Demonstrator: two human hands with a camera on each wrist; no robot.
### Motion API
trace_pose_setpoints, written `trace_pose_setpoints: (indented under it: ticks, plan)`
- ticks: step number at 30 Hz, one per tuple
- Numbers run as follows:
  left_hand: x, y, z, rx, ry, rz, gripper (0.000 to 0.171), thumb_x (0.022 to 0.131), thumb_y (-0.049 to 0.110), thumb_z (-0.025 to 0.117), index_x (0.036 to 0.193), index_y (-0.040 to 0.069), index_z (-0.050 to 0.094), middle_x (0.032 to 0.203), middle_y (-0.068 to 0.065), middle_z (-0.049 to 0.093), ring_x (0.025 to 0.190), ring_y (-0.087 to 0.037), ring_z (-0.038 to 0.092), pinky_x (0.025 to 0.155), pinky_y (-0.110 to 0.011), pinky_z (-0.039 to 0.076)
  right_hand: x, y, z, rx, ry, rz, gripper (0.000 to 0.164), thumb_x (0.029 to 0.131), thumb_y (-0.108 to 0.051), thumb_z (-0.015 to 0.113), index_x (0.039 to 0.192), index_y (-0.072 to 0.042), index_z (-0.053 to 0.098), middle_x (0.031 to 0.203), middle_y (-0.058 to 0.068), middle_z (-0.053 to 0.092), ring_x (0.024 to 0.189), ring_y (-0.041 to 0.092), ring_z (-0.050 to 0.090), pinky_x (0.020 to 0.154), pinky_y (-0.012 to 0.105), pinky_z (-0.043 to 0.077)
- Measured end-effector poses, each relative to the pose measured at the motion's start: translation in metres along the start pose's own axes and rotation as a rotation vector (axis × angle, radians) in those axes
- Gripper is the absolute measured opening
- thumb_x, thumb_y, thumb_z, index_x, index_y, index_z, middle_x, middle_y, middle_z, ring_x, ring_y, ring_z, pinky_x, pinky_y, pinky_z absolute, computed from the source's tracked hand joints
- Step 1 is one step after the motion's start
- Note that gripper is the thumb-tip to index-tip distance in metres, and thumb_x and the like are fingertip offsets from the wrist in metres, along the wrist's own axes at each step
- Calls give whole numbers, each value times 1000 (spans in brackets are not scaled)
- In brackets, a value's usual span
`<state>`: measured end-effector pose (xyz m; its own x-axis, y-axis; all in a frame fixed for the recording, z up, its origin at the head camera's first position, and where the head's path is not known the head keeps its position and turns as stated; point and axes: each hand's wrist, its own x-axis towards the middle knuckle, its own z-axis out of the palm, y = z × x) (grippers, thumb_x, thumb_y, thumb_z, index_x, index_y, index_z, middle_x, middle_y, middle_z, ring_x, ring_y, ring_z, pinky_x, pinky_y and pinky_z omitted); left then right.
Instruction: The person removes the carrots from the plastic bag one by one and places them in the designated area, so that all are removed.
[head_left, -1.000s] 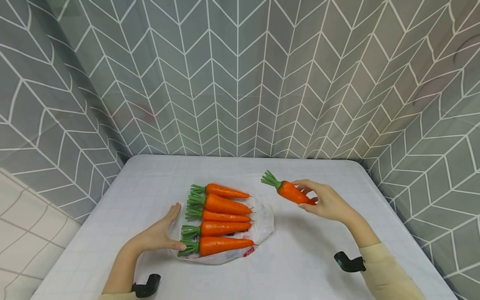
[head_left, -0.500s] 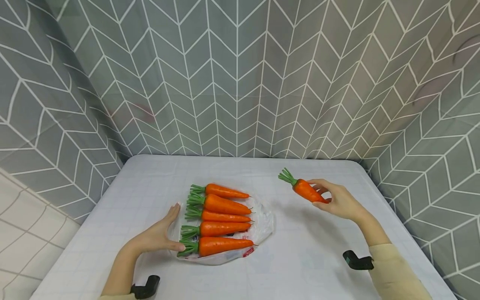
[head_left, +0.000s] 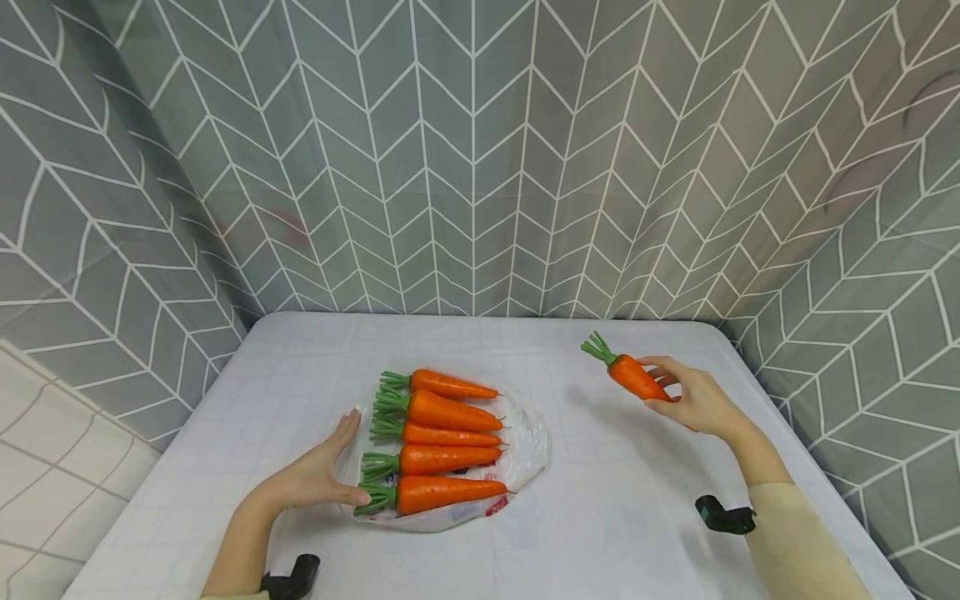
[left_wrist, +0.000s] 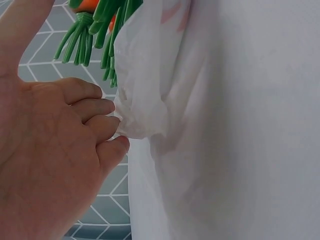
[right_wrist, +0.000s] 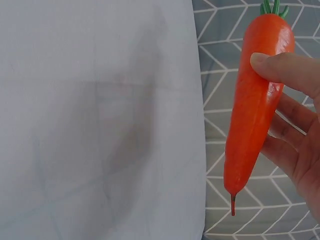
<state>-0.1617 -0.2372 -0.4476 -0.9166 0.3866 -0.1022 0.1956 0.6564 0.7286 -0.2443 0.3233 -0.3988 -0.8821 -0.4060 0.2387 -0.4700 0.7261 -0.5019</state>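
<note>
Above the desk (head_left: pixel 615 517), right side: one carrot (head_left: pixel 633 377), tilted, greens toward upper left, grasped between thumb and fingers of the right hand (head_left: pixel 703 403). Left of it, five carrots (head_left: pixel 450 434) lie in a row on a crumpled plastic bag (head_left: pixel 532 446). Left hand (head_left: pixel 318 475) at the bag's left edge, fingers spread and loose, thumb at the nearest greens. Bag carries red printing (head_left: pixel 497 505), too small to read. Patterned grey curtain (head_left: pixel 480 167) behind.

Is a white table (head_left: pixel 592 533) with round far corners. Holds a thin plastic bag (head_left: pixel 532 443), nearer the left edge than the right.
</note>
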Motion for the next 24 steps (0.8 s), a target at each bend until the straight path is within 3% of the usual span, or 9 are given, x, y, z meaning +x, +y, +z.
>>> trace_pose_setpoints:
  ticks: [11, 24]
  plan:
    - [0, 0, 2, -7, -6, 1, 125, 67, 35, 87, 149, -10, 6, 155, -31, 0, 140, -51, 0, 108, -65, 13, 1, 23, -5, -23, -18, 92, 58, 82, -5, 74, 135, -5, 49, 115, 26, 62, 100, 42, 61, 84, 62, 48]
    - [-1, -1, 3, -7, -10, 8, 125, 67, 38, 86, 150, -9, 5, 156, -30, -2, 141, -50, -1, 108, -64, 12, 9, 44, 4, -54, -45, 198, 57, 84, -10, 73, 134, -2, 47, 116, 31, 59, 102, 45, 58, 87, 60, 47]
